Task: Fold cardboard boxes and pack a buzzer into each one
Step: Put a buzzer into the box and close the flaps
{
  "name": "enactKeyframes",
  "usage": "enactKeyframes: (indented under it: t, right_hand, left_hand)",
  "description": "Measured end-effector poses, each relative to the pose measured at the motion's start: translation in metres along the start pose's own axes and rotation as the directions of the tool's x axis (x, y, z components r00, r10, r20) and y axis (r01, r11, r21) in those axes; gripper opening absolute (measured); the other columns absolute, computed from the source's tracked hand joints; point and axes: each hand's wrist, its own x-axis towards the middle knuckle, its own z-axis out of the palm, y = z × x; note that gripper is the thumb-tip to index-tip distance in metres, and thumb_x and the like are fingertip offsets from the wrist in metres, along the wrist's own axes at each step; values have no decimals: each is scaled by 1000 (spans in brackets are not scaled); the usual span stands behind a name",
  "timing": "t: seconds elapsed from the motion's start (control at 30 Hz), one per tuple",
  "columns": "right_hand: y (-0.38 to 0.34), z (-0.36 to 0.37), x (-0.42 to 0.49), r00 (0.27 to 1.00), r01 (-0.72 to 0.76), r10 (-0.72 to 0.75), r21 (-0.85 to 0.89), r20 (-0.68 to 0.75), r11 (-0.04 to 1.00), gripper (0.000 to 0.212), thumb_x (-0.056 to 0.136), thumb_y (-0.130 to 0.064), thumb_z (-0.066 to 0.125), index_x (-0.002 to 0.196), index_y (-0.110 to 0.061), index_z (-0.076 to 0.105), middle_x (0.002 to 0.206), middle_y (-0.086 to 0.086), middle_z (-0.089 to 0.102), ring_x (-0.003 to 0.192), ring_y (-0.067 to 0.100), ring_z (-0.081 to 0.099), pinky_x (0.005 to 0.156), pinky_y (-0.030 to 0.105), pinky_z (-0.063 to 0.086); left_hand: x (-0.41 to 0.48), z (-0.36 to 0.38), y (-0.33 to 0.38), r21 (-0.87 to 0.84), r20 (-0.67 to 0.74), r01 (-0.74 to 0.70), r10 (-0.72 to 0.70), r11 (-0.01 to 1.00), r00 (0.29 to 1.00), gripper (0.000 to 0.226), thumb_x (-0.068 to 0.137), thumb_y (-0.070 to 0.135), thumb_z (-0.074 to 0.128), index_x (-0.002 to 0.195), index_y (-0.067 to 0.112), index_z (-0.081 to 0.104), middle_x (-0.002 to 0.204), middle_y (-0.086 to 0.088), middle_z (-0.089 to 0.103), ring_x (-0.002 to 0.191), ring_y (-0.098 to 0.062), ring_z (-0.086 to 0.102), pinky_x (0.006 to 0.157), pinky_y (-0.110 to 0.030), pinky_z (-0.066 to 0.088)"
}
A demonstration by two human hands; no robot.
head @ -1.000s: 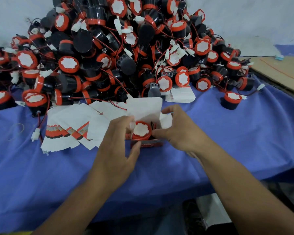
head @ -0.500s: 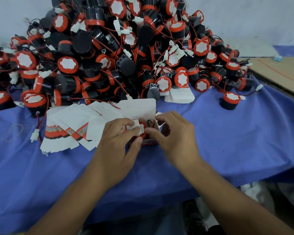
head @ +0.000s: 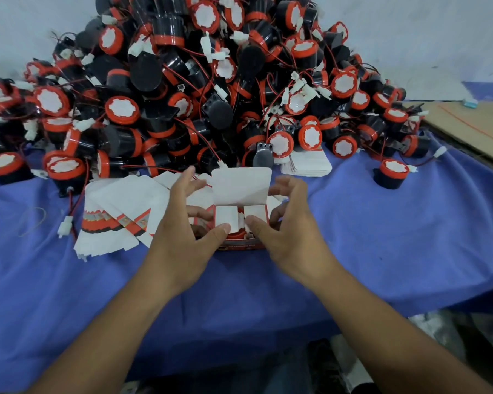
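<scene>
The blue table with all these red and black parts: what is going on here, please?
A person is packing a red-rimmed buzzer into a small red and white cardboard box on the blue cloth. The left hand and right hand grip the box, thumbs pressing two white side flaps over the buzzer. The white lid flap stands upright, not yet closed. More buzzers are heaped behind.

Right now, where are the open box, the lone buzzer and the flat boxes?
open box (head: 241, 184), head view, raised lid flap
lone buzzer (head: 394, 167), head view, white top face
flat boxes (head: 120, 197), head view, white upper panel
</scene>
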Motion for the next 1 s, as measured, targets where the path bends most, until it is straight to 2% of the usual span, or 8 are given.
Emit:
enactKeyframes:
  t: [0.07, 0.13, 0.23, 0.3, 0.4, 0.47, 0.6, 1.0]
  right_hand:
    - [0, -3, 2, 996, 74, -74, 7, 55, 997, 60, 92, -15, 72, 125, -47, 34, 95, -31, 56, 61, 5, 52, 59, 12, 44]
    - [-1, -6, 2, 981, 168, -162, -54, 104, 984, 43, 93, -10, 69, 117, -41, 52, 82, -35, 59, 62, 6, 52, 58, 12, 42]
    - [2, -10, 4, 931, 356, -331, -185, 152, 916, 31, 86, 8, 66, 108, -13, 71, 105, -8, 68, 95, 17, 63, 80, 28, 53]
    - [7, -13, 5, 908, 400, -353, -217, 228, 890, 31, 85, 1, 73, 116, -7, 72, 120, 5, 67, 112, 16, 59, 95, 22, 50]
    - [8, -20, 3, 916, 309, -236, -196, 325, 931, 53, 91, -50, 68, 131, -15, 66, 134, -9, 57, 122, 3, 53, 99, 14, 45]
    - [8, -23, 2, 917, 252, -173, -188, 359, 949, 67, 89, -66, 58, 137, -19, 61, 139, -15, 50, 127, -3, 48, 99, 9, 43]
    - [7, -23, 2, 916, 244, -162, -191, 367, 951, 60, 90, -51, 69, 140, -19, 57, 140, -10, 52, 127, 4, 50, 100, 18, 47]
    - [0, -21, 5, 933, 175, -133, -97, 335, 980, 43, 94, -33, 71, 135, -21, 64, 131, -8, 60, 121, 4, 55, 99, 28, 50]
  left_hand:
    - [2, -3, -3, 12, 60, -26, 26, 1000, 998, 61, 88, 15, 74, 132, 47, 46, 116, 22, 60, 82, -7, 60, 68, -21, 50]
    - [3, -6, -4, -5, 69, -10, 11, 1000, 998, 43, 87, 15, 75, 116, 41, 59, 97, 11, 66, 76, -11, 62, 66, -27, 51]
    - [1, -7, -6, 60, 67, -136, 132, 989, 989, 31, 82, 4, 77, 102, 27, 70, 109, 16, 66, 96, -9, 64, 76, -19, 51]
    - [-1, -8, -5, 144, 78, -192, 182, 971, 980, 30, 82, 1, 75, 102, 23, 71, 119, 19, 63, 107, -1, 61, 82, -10, 47]
    - [-3, -11, -4, 200, 123, -235, 213, 951, 969, 31, 85, 13, 73, 107, 34, 66, 124, 23, 59, 111, 5, 57, 87, -7, 45]
    - [-4, -13, -2, 240, 161, -252, 218, 937, 963, 29, 84, 33, 70, 112, 38, 63, 127, 26, 55, 115, 1, 55, 90, -11, 45]
    - [-7, -16, -2, 279, 233, -280, 218, 919, 948, 49, 81, 55, 60, 126, 37, 57, 135, 29, 48, 121, -6, 52, 95, -28, 49]
    - [-3, -15, -3, 207, 179, -267, 232, 941, 956, 41, 87, 39, 68, 126, 29, 66, 130, 19, 59, 120, -5, 58, 94, -36, 54]
